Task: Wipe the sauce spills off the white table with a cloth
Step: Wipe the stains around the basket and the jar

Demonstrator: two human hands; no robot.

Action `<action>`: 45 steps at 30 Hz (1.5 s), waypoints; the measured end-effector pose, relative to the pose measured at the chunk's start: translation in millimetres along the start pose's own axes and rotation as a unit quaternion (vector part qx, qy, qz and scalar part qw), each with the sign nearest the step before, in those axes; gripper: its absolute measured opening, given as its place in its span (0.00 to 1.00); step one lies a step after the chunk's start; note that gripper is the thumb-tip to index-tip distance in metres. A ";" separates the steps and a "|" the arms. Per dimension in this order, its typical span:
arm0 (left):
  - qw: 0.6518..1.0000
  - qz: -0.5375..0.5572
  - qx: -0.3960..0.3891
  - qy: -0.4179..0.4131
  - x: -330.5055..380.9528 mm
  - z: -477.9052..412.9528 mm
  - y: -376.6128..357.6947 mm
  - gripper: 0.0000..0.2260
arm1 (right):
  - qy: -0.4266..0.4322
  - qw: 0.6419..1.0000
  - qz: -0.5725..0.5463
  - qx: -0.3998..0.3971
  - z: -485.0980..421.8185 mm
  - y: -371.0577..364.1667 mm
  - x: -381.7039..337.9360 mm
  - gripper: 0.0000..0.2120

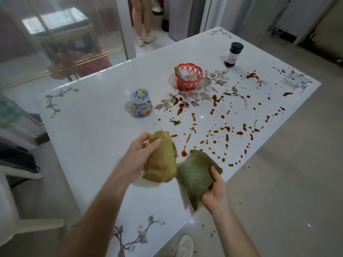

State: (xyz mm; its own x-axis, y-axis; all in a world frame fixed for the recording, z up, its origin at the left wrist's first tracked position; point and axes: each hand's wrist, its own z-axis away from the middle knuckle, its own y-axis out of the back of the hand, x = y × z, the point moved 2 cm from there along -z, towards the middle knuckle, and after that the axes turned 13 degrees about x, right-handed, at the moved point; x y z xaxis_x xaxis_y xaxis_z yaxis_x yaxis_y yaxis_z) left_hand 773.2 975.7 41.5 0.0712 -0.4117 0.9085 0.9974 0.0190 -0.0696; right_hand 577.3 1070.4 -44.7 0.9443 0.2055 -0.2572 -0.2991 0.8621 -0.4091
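Head view, entry one?
— Cloth (194, 175), yellow-green, bunched, over the near edge of the white table (89, 138); left hand (139, 158) grips one end, right hand (216, 193) grips the other.

And around it?
— Sauce spills (226, 138), red-brown, scattered just beyond; farther off a jar (142, 103), a red basket (188, 77), a dark bottle (233, 54).

The head view looked forward and steeply down over the table (89, 112), which ran diagonally from the bottom middle of the frame to the upper right. Both forearms entered from the bottom edge. The left hand (141, 154) and right hand (216, 191), gripping the cloth (196, 175), sat close, just below centre. The wide lens took in floor (278, 182) at the right and distant legs (140, 17) at the top.
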 end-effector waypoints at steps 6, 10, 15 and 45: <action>0.997 0.016 -0.030 0.067 -25.8 19.3 -36.4 0.08 | -0.063 0.993 0.020 -0.098 17.9 -46.0 33.9 0.28; 0.997 -0.065 -0.018 0.035 -31.2 21.2 -43.4 0.05 | -0.052 0.990 0.032 -0.124 19.2 -52.4 37.4 0.31; 0.988 -0.150 -0.017 -0.036 -29.8 13.0 -46.2 0.05 | -0.044 0.974 0.017 -0.220 20.2 -49.5 38.6 0.47; 0.897 -0.349 0.144 -0.231 -77.4 -8.6 -21.0 0.32 | -0.001 0.995 -0.033 -0.096 29.4 -105.6 21.1 0.17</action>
State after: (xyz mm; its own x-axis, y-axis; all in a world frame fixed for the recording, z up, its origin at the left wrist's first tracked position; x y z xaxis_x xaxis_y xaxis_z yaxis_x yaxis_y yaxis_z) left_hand 746.6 999.3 -30.9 -0.6410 0.0050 0.7675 0.7575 0.1649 0.6316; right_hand 632.9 997.4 18.9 0.9629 0.1534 -0.2222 -0.2575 0.7688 -0.5854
